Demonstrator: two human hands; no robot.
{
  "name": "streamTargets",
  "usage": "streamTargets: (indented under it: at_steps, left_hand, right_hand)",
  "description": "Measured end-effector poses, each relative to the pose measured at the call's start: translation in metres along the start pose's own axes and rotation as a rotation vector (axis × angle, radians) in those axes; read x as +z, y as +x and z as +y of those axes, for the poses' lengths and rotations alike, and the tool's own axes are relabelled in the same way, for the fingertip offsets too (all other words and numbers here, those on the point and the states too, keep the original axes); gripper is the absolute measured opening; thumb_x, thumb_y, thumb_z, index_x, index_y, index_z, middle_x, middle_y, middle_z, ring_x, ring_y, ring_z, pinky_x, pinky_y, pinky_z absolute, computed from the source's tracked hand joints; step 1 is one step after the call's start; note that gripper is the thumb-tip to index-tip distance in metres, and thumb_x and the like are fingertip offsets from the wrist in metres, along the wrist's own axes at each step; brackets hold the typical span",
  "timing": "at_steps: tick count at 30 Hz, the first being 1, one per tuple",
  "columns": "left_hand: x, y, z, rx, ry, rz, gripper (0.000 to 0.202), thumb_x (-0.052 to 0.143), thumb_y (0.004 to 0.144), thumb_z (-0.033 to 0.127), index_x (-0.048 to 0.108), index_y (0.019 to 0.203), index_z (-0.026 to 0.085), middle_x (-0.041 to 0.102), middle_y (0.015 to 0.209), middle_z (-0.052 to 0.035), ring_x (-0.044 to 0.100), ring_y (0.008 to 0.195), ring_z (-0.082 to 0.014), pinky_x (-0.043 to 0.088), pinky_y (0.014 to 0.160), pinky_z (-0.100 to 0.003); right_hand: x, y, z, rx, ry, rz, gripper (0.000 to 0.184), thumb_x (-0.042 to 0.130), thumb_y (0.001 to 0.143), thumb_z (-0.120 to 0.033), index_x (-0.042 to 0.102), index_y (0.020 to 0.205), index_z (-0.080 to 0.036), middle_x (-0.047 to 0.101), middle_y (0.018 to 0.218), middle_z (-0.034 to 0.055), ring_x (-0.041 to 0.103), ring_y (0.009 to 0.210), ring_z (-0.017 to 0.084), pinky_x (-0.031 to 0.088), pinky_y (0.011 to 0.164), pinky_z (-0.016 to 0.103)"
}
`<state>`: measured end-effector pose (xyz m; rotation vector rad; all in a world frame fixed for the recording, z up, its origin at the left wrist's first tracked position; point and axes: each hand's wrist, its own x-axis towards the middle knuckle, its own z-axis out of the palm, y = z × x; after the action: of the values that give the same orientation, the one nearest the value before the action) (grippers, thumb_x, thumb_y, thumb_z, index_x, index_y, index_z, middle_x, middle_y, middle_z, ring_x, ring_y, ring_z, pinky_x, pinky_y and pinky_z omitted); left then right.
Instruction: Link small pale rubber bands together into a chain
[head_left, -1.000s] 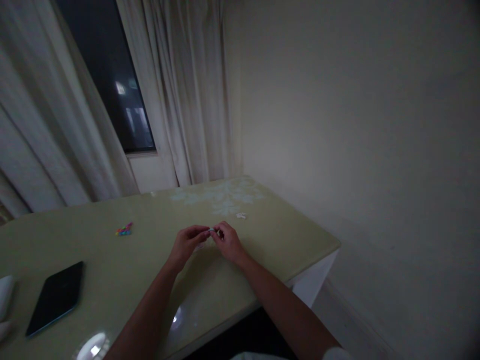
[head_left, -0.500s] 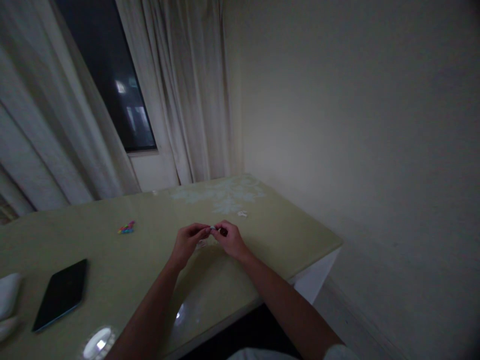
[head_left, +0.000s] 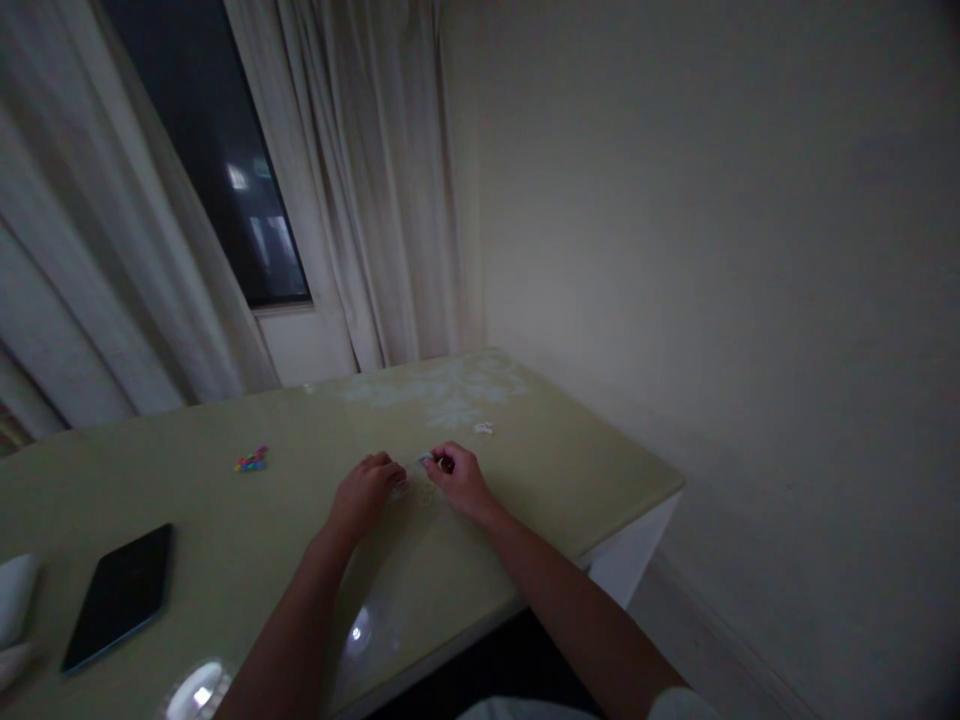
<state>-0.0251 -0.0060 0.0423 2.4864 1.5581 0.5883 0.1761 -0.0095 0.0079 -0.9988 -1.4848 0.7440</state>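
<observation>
Both of my hands rest on a pale yellow-green table point(head_left: 525, 500) in dim light. My right hand point(head_left: 459, 478) is closed in a pinch on a tiny pale piece point(head_left: 427, 459) at its fingertips. My left hand point(head_left: 364, 495) lies just to the left, fingers curled down onto the tabletop beside a small pale bit; whether it grips anything is unclear. A small white piece point(head_left: 484, 429) lies on the table beyond my right hand.
A little heap of coloured pieces point(head_left: 250, 461) lies at the left middle. A dark phone point(head_left: 118, 595) lies near the left front, with a white object point(head_left: 15, 590) at the edge. Curtains and a dark window stand behind; the wall is right.
My left hand has drawn apart from the right and dropped to the tabletop. The right hand keeps its pinch and has barely shifted.
</observation>
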Motion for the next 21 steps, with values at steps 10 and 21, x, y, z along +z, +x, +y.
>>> streamTargets:
  at_steps: [10, 21]
  left_hand:
    - [0.005, 0.0054, -0.0025, -0.044, 0.021, -0.012, 0.022, 0.062, 0.103, 0.033, 0.069, 0.116, 0.017, 0.074, 0.112, -0.0064, 0.07, 0.106, -0.0226, 0.056, 0.097, -0.046]
    - [0.0047, 0.0037, -0.0046, -0.114, 0.045, -0.021, 0.031, 0.044, 0.107, 0.025, 0.071, 0.122, 0.019, 0.078, 0.105, -0.0118, 0.073, 0.099, -0.0227, 0.053, 0.089, -0.035]
  right_hand:
    - [0.0003, 0.0007, 0.0009, 0.003, -0.009, 0.013, 0.018, 0.069, 0.083, -0.036, 0.068, 0.086, -0.017, 0.057, 0.073, -0.0023, 0.047, 0.061, 0.012, 0.038, 0.059, 0.025]
    - [0.0003, -0.0003, -0.0006, -0.011, 0.013, 0.013, 0.02, 0.067, 0.084, -0.037, 0.067, 0.084, -0.017, 0.054, 0.07, -0.0035, 0.045, 0.06, 0.012, 0.038, 0.058, 0.024]
